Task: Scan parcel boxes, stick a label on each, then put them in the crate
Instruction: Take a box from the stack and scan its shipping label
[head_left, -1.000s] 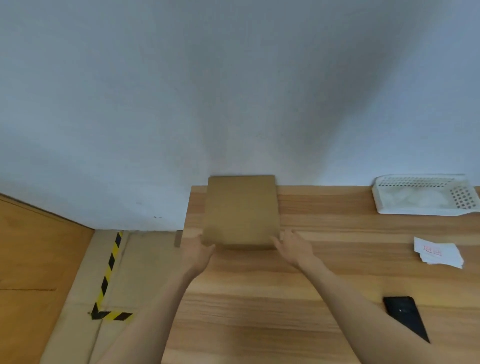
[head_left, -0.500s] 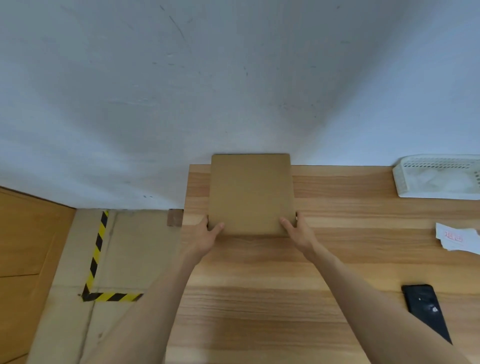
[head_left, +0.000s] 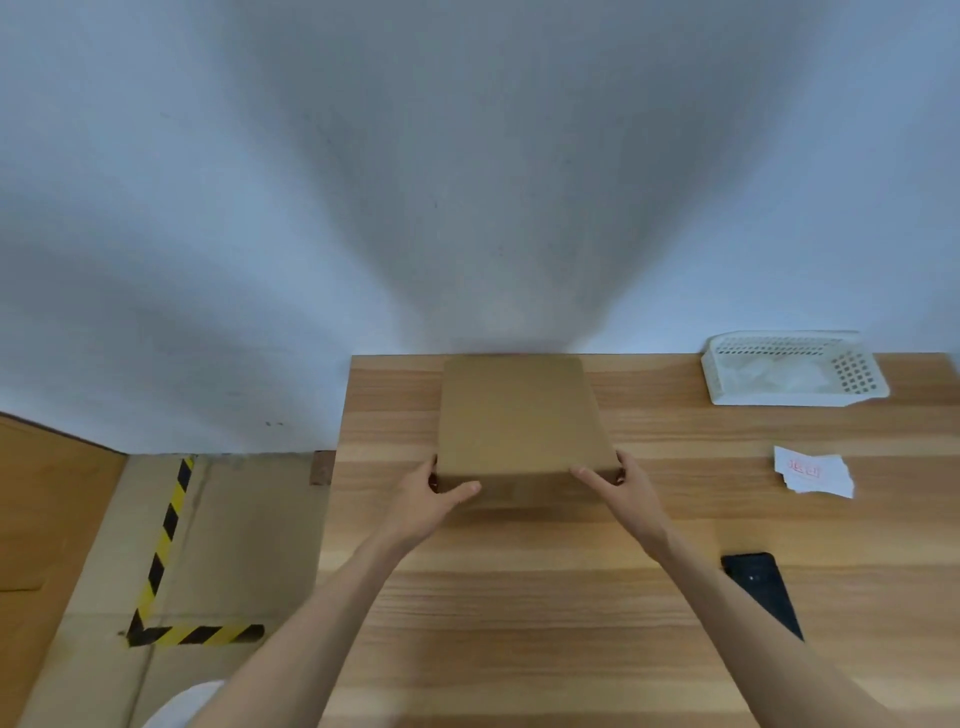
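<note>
You've got the cardboard parcel box (head_left: 519, 421) at the back of the wooden table (head_left: 519, 623), its far edge at or near the wall. Left hand (head_left: 431, 499) grips the near-left corner, thumb on the front face, fingers wrapped round the side. Right hand (head_left: 628, 493) grips the near-right corner the same way. Both hands are clamped on the box.

Top face is plain, with no label or barcode visible from here. The code may be on a hidden face, so expect to turn the box before scanning.

Risks:
- You only hold the near corners. Lift from there and the far end can sag or the box can twist out.
- The black phone (head_left: 761, 592), likely your scanner, and the label slips (head_left: 813, 470) sit to your right. Swing the box that way and you can knock them.
- White perforated crate (head_left: 789, 371) is at the far right, well apart from the box. It looks shallow, so the box may sit proud.
</note>
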